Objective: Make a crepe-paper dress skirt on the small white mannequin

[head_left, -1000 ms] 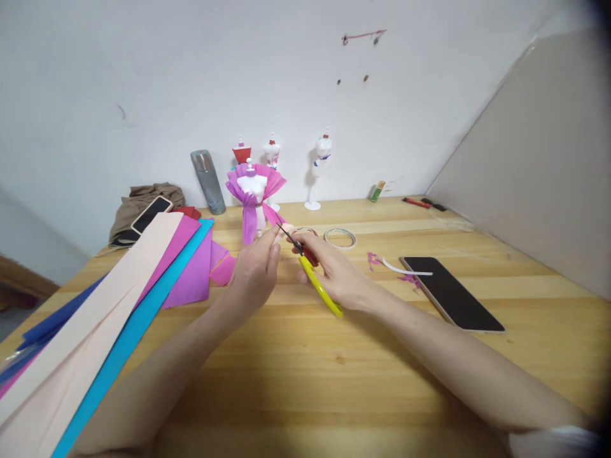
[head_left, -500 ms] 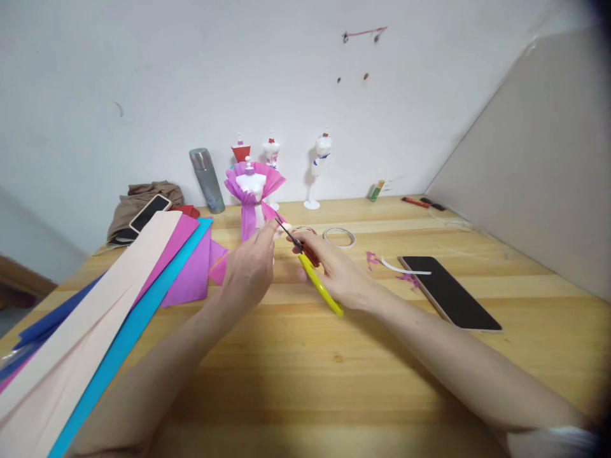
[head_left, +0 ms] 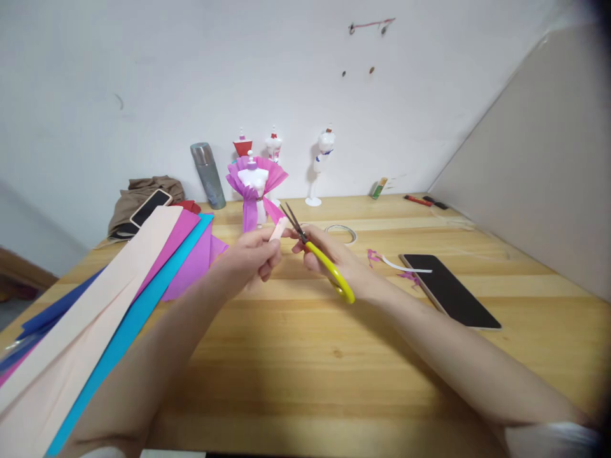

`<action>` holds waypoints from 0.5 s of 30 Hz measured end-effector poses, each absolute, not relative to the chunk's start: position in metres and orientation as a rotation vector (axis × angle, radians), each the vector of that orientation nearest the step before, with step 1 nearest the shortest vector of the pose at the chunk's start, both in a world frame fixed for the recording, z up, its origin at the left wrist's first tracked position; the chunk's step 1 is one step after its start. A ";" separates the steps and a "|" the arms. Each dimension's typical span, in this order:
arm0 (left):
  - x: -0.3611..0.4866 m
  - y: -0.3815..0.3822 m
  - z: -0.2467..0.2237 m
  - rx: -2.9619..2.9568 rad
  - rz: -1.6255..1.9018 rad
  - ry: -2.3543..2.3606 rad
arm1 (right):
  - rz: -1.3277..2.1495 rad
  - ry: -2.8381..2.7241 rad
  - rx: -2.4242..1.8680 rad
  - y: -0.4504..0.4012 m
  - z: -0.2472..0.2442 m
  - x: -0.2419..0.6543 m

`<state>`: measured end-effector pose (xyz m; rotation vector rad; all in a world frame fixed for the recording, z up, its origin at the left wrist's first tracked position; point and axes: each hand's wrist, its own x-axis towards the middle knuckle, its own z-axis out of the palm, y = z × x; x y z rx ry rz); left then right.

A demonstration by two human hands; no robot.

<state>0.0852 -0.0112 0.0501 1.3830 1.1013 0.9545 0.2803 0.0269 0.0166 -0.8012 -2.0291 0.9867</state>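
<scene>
My left hand [head_left: 255, 256] is closed on a small pale pink paper piece [head_left: 279, 229], pinched between thumb and fingers. Yellow-handled scissors [head_left: 329, 264] rest in my right hand [head_left: 329, 254], their blades slightly apart and pointing up and left, close to the pink piece. Just behind my hands stands a small white mannequin [head_left: 254, 180] wrapped in purple and pink paper [head_left: 275, 175]. Its lower part is hidden by my left hand.
Coloured paper sheets [head_left: 114, 299] lie at the left, near a phone [head_left: 151, 208] and a bottle [head_left: 208, 176]. More mannequins [head_left: 326, 141] stand by the wall. A tape roll [head_left: 354, 235], purple scraps [head_left: 373, 256] and a dark tablet [head_left: 451, 289] are on the right.
My left hand has turned over and lowered, showing the pink piece in its fingers. The scissors have shifted slightly right, with their blades now a little apart. The camera view has moved slightly.
</scene>
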 end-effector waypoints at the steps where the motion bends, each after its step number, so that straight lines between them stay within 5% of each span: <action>1: 0.084 -0.010 0.051 1.285 0.953 1.055 | 1.052 -1.994 -0.791 0.027 0.017 0.280; 8: 0.081 0.001 0.046 0.889 1.135 0.950 | 1.269 -1.773 -0.711 0.030 0.010 0.277; 15: 0.093 0.002 0.039 0.608 1.233 0.891 | 0.907 -1.822 -0.630 0.031 -0.013 0.274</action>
